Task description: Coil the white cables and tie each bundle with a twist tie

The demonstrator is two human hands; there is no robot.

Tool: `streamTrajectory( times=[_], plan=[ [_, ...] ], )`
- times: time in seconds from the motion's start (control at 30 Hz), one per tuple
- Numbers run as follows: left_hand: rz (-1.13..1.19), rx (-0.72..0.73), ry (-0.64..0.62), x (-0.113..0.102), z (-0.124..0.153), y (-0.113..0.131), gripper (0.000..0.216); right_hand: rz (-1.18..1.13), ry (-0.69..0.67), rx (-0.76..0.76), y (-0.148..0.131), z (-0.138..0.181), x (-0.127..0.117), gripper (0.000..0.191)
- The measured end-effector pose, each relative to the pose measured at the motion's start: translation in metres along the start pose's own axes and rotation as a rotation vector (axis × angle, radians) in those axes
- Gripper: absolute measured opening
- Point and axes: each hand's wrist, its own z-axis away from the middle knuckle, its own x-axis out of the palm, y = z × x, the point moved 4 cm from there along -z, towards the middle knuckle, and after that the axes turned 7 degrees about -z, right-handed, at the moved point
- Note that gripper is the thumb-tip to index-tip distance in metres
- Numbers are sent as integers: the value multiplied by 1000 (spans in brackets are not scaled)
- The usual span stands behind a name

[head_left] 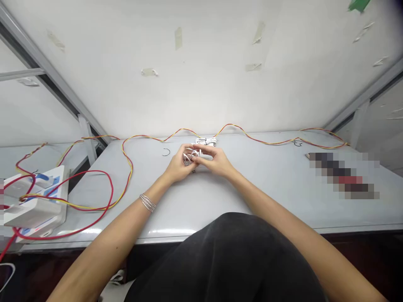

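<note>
Both of my hands meet over the middle of the table, gripping a white cable [187, 158] with a pale plug-like end. My left hand [179, 165] curls around the looped part of it. The fingers of my right hand [215, 159] pinch it from the other side, near the pale end. Just behind my fingertips lies a bundled white cable [206, 141], bound with a dark tie. Parts of the held cable are hidden by my fingers.
Red and yellow wires [252, 139] run along the table's back edge and loop down at left to a white power strip [56, 201]. A thin black tie [166, 152] lies left of my hands. A pixelated object [343, 176] rests at right. A white panel [201, 92] stands behind.
</note>
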Motion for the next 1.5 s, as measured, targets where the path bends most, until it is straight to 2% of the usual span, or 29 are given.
streamTrajectory(
  times=[0.23, 0.37, 0.57, 0.73, 0.9, 1.2, 1.4, 1.5],
  plan=[
    [6, -5, -143, 6, 2, -3, 57, -55, 16, 34, 5, -1, -9, 36],
    [9, -38, -123, -2, -1, -5, 54, 19, 60, 15, 9, -3, -13, 37],
    [-247, 23, 39, -19, -5, 3, 33, 53, 99, 35, 17, -3, -15, 47],
    [-227, 85, 125, -23, -4, 8, 21, 55, 110, 55, 14, -2, -13, 49],
    [-134, 45, 163, -24, -6, 0, 20, 88, 146, 57, 13, -2, -15, 50],
    [-1, -31, 128, -23, -10, -10, 26, 131, 160, 68, 12, -1, -16, 45],
    [22, 15, 39, -19, -8, -5, 35, 98, 72, 42, 11, -1, -11, 51],
    [7, 35, 36, -17, -7, -4, 41, 74, 25, 32, 9, 0, -8, 52]
  ],
)
